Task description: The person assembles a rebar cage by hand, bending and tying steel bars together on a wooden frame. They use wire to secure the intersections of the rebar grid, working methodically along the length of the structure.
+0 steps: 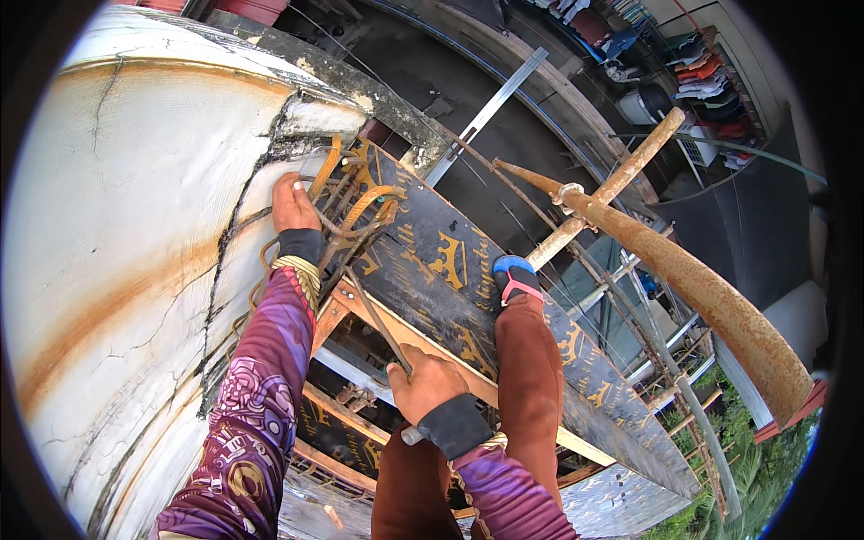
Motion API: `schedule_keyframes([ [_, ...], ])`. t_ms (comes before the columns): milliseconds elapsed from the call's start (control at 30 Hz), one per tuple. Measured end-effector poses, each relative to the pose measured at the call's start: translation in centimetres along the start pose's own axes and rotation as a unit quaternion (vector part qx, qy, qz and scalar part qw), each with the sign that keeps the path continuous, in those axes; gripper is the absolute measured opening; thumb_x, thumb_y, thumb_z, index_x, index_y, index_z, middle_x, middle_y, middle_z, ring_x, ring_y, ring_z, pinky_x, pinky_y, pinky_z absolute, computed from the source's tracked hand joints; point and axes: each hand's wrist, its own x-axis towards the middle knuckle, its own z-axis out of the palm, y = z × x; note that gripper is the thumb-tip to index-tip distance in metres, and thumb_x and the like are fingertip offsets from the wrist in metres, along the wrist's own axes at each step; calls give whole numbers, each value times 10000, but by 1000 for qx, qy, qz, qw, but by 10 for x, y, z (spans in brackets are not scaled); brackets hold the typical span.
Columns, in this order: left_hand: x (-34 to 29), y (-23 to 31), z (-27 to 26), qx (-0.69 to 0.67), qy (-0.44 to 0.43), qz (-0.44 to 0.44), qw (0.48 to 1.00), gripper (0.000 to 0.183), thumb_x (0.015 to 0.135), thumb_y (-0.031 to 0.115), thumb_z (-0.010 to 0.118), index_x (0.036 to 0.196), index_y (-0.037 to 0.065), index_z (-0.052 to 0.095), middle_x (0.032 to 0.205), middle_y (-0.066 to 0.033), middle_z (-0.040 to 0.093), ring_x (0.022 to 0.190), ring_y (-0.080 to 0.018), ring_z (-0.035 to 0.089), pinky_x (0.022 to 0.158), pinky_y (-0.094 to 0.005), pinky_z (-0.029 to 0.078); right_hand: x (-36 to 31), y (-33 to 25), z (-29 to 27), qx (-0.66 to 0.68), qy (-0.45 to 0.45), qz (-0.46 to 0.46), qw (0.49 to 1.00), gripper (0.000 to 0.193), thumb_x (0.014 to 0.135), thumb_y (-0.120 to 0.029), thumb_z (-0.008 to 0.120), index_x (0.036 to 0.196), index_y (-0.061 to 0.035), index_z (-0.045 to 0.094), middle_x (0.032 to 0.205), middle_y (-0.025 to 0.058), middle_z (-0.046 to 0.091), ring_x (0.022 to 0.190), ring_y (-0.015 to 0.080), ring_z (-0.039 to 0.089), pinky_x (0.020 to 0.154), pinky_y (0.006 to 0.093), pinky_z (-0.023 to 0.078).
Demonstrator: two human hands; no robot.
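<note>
My left hand (292, 203) is closed at the cracked white wall, its fingers curled around a steel bar of the rebar cage. Rusty hooked rebar (367, 209) sticks up just right of that hand, its bent ends orange-brown. Lower and nearer me, my right hand (427, 389) grips a slim metal rod (376, 313). The rod slants up and left to the rebar, and a pale rounded end shows below my fist. Whether the rod's far tip is hooked on a bar, I cannot tell.
Dark printed plywood (423, 256) edged with timber (432, 346) carries my sandalled foot (516, 277). Rusty scaffold pipes (684, 270) cross at a clamp on the right. The cracked, rust-stained wall (153, 207) fills the left. Far below lie a yard and hanging clothes (706, 85).
</note>
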Motion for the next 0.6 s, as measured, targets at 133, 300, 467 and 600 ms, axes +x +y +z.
schedule_keyframes([
  [133,-1,-1,-1,-10,2,-8,1000,207,984,98,481,1111,-23,591,1135,-196,610,1033,-357,588,933,-405,458,-7,28,29,78,116,-32,990,434,903,-295,606,1241,-24,621,906,270,685,868,431,669,824,473,529],
  [300,2,-3,2,-14,3,-2,1000,202,990,104,477,1099,-20,593,1143,-191,609,1036,-348,592,930,-394,459,61,42,57,230,229,10,946,456,904,-223,641,1274,38,584,812,145,637,730,230,612,684,356,483],
  [467,-3,-6,0,-21,-4,-9,1000,206,1002,119,466,1099,-11,593,1130,-176,610,1004,-324,595,907,-384,464,82,26,47,336,130,80,930,518,890,-263,653,1289,54,559,945,200,622,846,283,595,756,369,449],
  [600,-1,-5,2,-33,-7,-18,999,211,1008,127,464,1104,-9,593,1118,-167,608,969,-305,595,882,-374,469,95,40,62,340,126,51,931,460,886,-222,678,1232,69,590,618,13,531,482,92,450,447,285,347],
])
